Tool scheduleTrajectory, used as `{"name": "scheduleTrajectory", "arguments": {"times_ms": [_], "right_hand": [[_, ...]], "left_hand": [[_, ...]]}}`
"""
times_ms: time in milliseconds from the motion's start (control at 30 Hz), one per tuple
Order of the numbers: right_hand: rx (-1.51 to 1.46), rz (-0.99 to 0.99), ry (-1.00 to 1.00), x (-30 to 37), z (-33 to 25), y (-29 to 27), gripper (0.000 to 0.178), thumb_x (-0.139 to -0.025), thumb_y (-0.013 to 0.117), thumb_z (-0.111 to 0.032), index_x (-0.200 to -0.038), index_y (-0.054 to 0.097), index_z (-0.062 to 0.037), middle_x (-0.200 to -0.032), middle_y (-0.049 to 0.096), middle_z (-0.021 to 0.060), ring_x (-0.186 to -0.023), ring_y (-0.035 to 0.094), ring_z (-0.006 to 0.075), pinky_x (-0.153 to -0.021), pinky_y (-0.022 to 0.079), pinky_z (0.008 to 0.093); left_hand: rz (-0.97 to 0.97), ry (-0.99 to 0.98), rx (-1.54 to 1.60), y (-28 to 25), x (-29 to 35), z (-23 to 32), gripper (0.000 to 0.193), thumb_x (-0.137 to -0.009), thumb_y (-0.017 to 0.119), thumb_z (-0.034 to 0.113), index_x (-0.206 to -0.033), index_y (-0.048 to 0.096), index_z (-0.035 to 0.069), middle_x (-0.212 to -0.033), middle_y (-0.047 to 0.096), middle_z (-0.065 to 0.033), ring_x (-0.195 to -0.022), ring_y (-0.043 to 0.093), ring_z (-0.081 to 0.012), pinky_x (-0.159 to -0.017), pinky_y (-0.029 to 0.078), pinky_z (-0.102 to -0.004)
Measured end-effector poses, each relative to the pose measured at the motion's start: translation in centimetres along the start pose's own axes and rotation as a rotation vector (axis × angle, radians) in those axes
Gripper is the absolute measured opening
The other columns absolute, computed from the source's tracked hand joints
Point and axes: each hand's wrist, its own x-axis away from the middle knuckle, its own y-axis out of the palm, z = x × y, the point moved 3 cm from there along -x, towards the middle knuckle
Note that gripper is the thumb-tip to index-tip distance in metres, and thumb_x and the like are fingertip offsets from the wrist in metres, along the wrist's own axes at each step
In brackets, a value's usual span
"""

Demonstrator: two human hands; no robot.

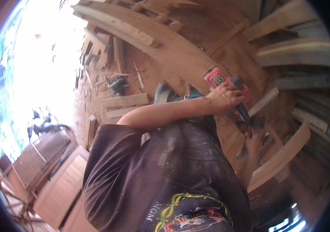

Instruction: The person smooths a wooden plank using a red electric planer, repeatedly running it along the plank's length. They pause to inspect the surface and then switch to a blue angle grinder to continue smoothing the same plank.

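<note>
A red and dark handheld power tool (246, 93), boxy with a round part on its side, sits at the right end of a long wooden board (180, 48). My left hand (224, 96) lies over its red body with the fingers curled onto it. Lower and to the right, my right hand (253, 141) is closed at the dark rear handle; it is partly blurred and in shadow. A pale narrow strip (264, 101) slants out beside the tool. The tool's underside is hidden.
Stacked planks (300, 54) line the right side, and a curved plank (282, 158) lies near my right forearm. A dark blue-grey tool (116, 85) rests on the dusty floor by short boards (126, 101). Wooden panels (62, 185) stand at lower left. Offcuts (99, 48) are heaped farther off.
</note>
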Motion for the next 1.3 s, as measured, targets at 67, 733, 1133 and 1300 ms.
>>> {"name": "scheduleTrajectory", "arguments": {"times_ms": [67,733,1133,1300], "right_hand": [[0.06,-0.086,0.002,0.2,-1.2,-1.4,0.044,-0.099,0.074,-0.029,-0.139,0.071,-0.0078,-0.125,0.074,0.0238,-0.114,0.072,0.0431,-0.098,0.054,0.0492],[0.063,-0.262,-1.202,6.7,-55.0,1.3,0.022,-0.102,0.076,-0.018,-0.119,0.078,-0.0037,-0.112,0.081,0.0149,-0.103,0.079,0.0276,-0.092,0.06,0.0383],[0.712,-0.839,-1.246,4.2,-71.1,32.5,0.021,-0.102,0.071,-0.018,-0.115,0.078,-0.0017,-0.1,0.08,0.0173,-0.092,0.078,0.0284,-0.083,0.061,0.0381],[0.86,-0.84,-1.647,0.3,-78.7,52.0,0.025,-0.101,0.074,-0.018,-0.118,0.078,-0.0001,-0.103,0.081,0.0189,-0.09,0.08,0.0251,-0.081,0.061,0.0384]], "left_hand": [[0.062,-0.018,0.12,0.0,0.5,0.1,0.063,-0.087,0.086,0.041,-0.138,0.063,0.011,-0.133,0.069,-0.015,-0.13,0.064,-0.0385,-0.108,0.051,-0.053],[0.597,-1.537,0.616,11.4,45.5,-17.5,0.066,-0.096,0.076,0.049,-0.145,0.062,0.007,-0.156,0.056,-0.0214,-0.142,0.056,-0.0395,-0.113,0.047,-0.0584],[0.494,-1.707,1.193,17.7,46.1,-25.4,0.108,-0.089,0.083,0.052,-0.173,0.025,0.018,-0.181,0.012,-0.0212,-0.162,0.022,-0.0513,-0.12,0.036,-0.0744],[0.892,-1.906,1.18,20.2,46.7,-27.6,0.084,-0.088,0.084,0.043,-0.159,0.049,0.014,-0.172,0.03,-0.0171,-0.154,0.033,-0.0485,-0.118,0.037,-0.076]]}}
